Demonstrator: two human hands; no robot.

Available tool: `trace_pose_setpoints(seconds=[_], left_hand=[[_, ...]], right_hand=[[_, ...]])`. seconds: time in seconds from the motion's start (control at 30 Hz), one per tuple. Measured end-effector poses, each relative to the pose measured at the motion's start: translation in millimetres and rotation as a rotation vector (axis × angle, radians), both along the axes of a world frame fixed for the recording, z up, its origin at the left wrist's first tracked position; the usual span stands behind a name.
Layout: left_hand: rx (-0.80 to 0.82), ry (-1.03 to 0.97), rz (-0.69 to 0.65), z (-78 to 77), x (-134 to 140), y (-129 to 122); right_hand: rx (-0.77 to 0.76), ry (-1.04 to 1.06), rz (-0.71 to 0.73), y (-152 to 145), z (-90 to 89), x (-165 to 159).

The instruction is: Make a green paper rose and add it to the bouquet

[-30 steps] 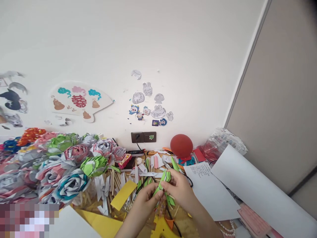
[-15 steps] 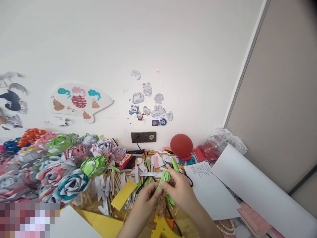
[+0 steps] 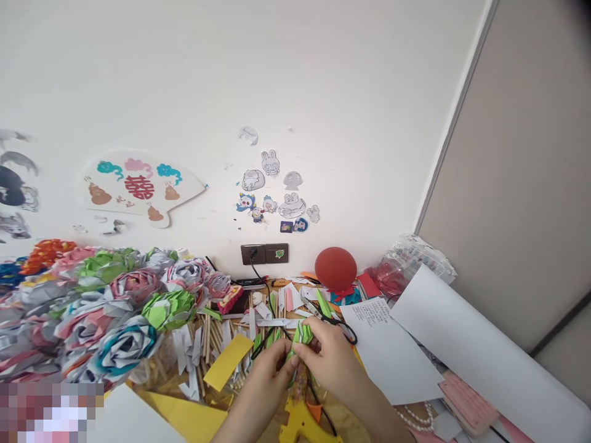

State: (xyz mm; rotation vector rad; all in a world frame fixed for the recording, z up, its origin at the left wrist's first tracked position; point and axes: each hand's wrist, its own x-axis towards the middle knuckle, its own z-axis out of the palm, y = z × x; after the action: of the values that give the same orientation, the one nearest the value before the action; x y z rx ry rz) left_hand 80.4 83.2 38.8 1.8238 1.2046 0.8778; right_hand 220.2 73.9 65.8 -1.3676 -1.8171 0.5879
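A small green and white folded paper piece is held up between both hands. My left hand is closed, pinching its lower end between thumb and fingers. My right hand grips the upper right side, thumb in front. Fingertips hide part of the folds. Just below the hands lies a yellow plastic tool with an orange part, its kind unclear. Black-handled scissors rest behind my right hand. White and green folded paper strips lie around and behind the hands.
Many folded paper flowers are heaped at the left. Wooden sticks and a yellow paper sheet lie left of the hands. White sheets, a pink keyboard and a red round object are to the right.
The view has shifted slightly, so most things sit a little further left. Both hands keep hold of the green paper; its lower green ends are now more covered by the hands.
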Motion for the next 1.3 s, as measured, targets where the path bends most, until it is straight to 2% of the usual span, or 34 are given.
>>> trace_pose_setpoints(seconds=[0.3, 0.53, 0.67, 0.9, 1.03, 1.17, 1.3], left_hand=[[-0.019, -0.041, -0.062, -1.8, 1, -2], [0.004, 0.078, -0.010, 0.8, -1, 1], [0.040, 0.091, -0.051, 5.3, -3, -3], [-0.004, -0.015, -0.170, 9.6, -6, -8], [-0.121, -0.166, -0.228, 17.0, -5, -13], [-0.216, -0.308, -0.245, 17.3, -2, -14], [-0.252, -0.310, -0.200, 12.2, 0, -11]], right_hand=[[0.032, -0.054, 0.019, -4, 3.5, 5], [0.005, -0.090, 0.008, -3, -0.9, 1], [-0.001, -0.065, 0.040, -5, 2.0, 0], [-0.001, 0.036, 0.119, -7, 7.4, 7], [-0.023, 0.179, 0.218, -4, 5.7, 11], [-0.023, 0.229, 0.226, -2, 3.3, 13], [-0.019, 0.201, 0.205, -2, 5.9, 13]])
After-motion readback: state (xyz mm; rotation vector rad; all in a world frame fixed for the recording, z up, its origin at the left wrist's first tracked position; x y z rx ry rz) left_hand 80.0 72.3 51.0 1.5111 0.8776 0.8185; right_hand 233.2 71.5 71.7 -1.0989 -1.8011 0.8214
